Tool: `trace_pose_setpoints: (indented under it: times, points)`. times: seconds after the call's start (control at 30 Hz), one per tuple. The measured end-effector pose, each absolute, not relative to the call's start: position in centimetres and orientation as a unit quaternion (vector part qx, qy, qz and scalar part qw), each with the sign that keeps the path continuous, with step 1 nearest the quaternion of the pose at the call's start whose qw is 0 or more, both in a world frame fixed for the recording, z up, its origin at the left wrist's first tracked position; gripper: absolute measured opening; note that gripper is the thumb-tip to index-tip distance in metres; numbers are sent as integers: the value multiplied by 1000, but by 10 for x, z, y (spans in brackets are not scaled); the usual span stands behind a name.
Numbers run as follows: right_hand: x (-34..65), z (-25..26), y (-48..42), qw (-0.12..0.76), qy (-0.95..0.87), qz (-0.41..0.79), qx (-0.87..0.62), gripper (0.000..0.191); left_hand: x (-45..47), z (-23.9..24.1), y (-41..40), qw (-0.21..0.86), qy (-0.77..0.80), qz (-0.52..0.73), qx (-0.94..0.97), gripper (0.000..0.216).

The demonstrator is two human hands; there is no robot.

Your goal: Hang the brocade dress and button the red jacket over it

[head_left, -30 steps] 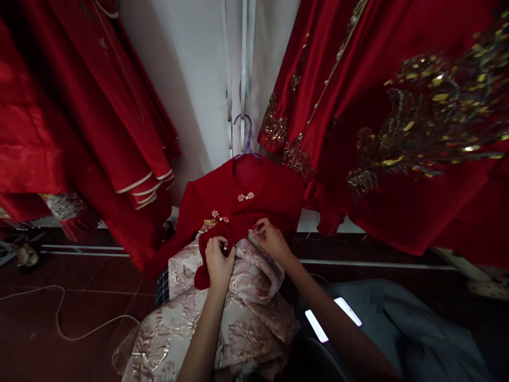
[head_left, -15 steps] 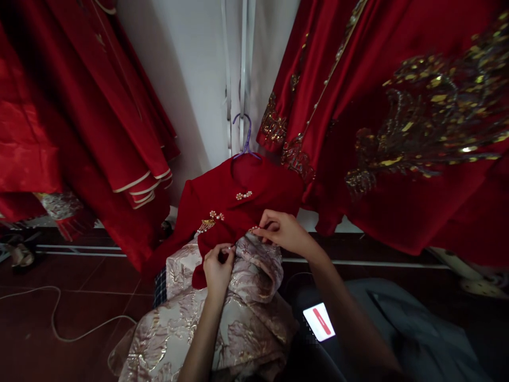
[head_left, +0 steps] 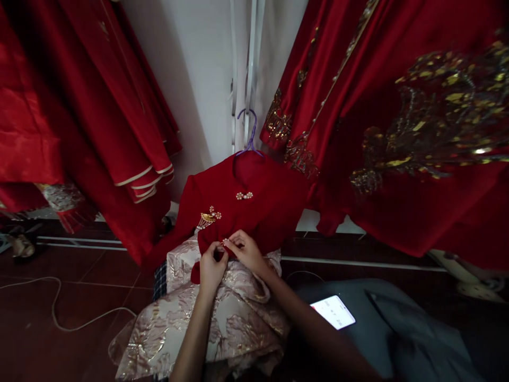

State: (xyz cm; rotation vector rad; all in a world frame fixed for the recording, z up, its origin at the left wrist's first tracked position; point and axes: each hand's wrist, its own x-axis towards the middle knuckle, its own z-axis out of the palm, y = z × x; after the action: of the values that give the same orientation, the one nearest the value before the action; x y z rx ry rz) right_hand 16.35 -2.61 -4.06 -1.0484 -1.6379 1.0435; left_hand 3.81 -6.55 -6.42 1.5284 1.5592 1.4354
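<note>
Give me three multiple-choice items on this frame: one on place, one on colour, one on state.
1. Where does the lit phone lie?
A. to the right of the arms, on grey cloth
B. on the floor by the cable
C. hung on the wall

2. What colour is the hanger?
A. gold
B. purple
C. black

3. How are the hands placed?
A. both meet at the hem of the red jacket
B. one holds the phone
C. both rest on the floor

Key: 1 A, its screen glows on grey cloth; 2 B, the hook reads purple; 3 A, left hand and right hand pinch together at the jacket's clasp.
</note>
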Motion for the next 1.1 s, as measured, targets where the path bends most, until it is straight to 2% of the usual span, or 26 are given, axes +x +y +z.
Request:
trace_pose_setpoints:
  times: [0.1,0.27,0.67,1.1]
  points:
    - [154,-61,-33,482,-646,390,-445,26,36,-69,-65,261,572,563,537,20]
    - [157,-63,-43,503,-635,361,-462,28,34,-69,-68,297,523,612,514,23]
    - [157,-64,-45,509,-652,334,-452,23,33,-78,-70,286,551,604,500,28]
    - [154,-68,-43,520,-654,311,-453,20,32,-74,-70,270,556,577,535,24]
